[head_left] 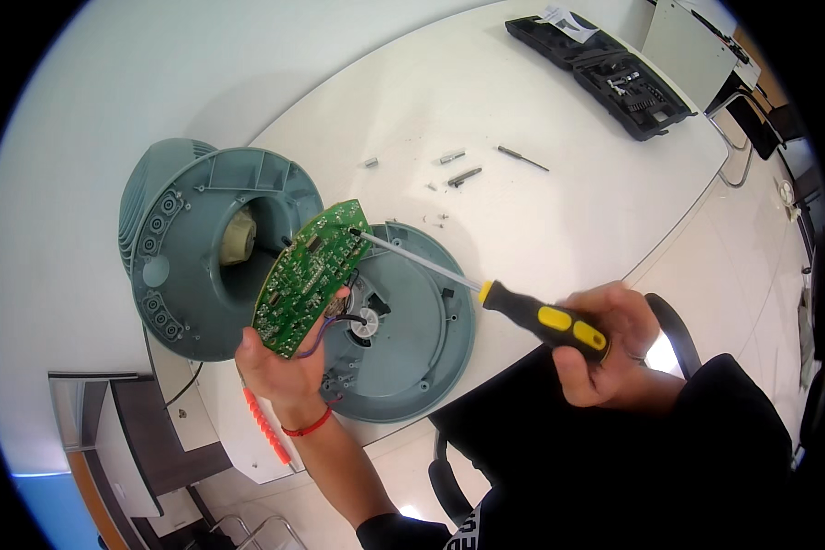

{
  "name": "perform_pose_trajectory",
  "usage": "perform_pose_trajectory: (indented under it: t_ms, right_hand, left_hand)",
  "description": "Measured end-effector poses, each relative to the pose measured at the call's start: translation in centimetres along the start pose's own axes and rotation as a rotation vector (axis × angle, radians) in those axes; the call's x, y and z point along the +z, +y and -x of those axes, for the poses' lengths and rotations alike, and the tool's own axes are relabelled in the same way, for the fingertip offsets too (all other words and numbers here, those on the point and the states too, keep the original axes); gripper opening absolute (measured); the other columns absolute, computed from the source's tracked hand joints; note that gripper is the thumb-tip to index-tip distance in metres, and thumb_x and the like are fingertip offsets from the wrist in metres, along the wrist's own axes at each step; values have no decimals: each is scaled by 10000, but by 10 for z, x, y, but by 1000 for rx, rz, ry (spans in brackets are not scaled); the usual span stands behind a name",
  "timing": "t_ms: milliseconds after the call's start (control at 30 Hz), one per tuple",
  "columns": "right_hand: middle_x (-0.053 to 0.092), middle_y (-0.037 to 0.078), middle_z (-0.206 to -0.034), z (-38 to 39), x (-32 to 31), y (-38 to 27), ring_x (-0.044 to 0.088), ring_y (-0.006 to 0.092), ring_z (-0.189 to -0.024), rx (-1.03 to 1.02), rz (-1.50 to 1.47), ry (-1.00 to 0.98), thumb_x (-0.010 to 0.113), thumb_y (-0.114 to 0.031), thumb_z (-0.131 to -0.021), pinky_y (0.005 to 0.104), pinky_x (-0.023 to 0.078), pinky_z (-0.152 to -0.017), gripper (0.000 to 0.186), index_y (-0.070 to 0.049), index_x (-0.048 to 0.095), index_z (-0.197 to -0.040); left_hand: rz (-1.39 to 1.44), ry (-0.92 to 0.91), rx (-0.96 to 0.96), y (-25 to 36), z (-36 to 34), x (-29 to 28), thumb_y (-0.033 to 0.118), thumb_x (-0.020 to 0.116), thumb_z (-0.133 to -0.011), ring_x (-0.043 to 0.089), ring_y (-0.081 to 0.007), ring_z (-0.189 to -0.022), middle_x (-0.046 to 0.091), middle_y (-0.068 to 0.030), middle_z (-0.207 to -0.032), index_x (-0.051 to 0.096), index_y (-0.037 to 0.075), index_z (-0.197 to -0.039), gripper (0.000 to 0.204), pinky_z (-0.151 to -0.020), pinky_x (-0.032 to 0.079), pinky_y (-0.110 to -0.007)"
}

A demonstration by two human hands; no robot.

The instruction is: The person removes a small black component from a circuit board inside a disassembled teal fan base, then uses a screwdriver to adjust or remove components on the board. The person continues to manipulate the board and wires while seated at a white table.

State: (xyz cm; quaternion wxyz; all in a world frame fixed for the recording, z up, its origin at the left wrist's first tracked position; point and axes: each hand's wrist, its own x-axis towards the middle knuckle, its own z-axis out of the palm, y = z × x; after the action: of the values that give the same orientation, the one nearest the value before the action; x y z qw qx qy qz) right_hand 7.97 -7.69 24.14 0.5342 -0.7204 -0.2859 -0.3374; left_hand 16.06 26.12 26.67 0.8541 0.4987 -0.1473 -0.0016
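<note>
My left hand (pixel 289 368) grips the lower end of a green circuit board (pixel 310 272), tilted so its soldered face shows. In my right hand (pixel 614 344) is a screwdriver (pixel 543 318) with a black and yellow handle. Its shaft reaches left, and the tip appears at the board's upper right part; whether it touches I cannot tell. Beneath the board lies a round grey-green plastic housing (pixel 422 348) with a white hub and wires that run up behind the board. Left of it stands a second grey-green housing part (pixel 192 316) with a round opening.
Several driver bits (pixel 465 177), a thin rod (pixel 523 159) and small screws (pixel 440 220) lie on the white table (pixel 412 101). An open black tool case (pixel 628 92) sits at the far right. A red-orange stick (pixel 266 426) lies near the left edge; a black chair (pixel 674 335) stands at right.
</note>
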Motion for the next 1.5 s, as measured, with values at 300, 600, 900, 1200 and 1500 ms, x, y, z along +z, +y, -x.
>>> perform_pose_trajectory:
  t_ms: [300,600,900,1200,1500]
  right_hand:
    - [544,194,-1066,-6,-5,-1,582,159,-677,57,-98,-173,723,-38,-848,251,469,-627,889,-41,161,-1536]
    - [563,173,-985,-4,0,-1,573,129,-677,61,-158,-121,747,-43,-837,243,454,-616,917,-36,171,-1550]
    - [589,162,-914,-13,-9,-5,588,121,-615,101,-108,-111,734,-41,-844,219,447,-583,836,19,233,-1511]
    - [581,127,-861,-11,-13,-7,546,127,-615,212,-111,-208,761,-56,-843,235,424,-606,850,32,254,-1519]
    - [586,78,-807,-11,-15,-12,498,101,-573,322,-182,-235,746,-106,-907,233,385,-574,725,-22,329,-1493]
  left_hand:
    - [47,41,12,1,0,7,631,533,-927,581,-488,-1262,570,-305,-1401,482,-171,-1418,942,-1043,484,-609]
    - [21,58,-1,3,0,10,650,553,-915,586,-480,-1260,573,-298,-1401,490,-155,-1423,954,-1038,491,-604]
    - [53,19,6,6,2,9,629,545,-928,580,-482,-1267,562,-302,-1415,486,-165,-1421,937,-1048,481,-602]
    - [41,13,-8,1,0,7,641,564,-910,584,-476,-1264,565,-302,-1412,479,-171,-1421,964,-1061,473,-593]
    - [-21,12,-11,0,0,5,662,549,-900,580,-475,-1263,563,-276,-1436,490,-95,-1458,942,-1033,474,-618]
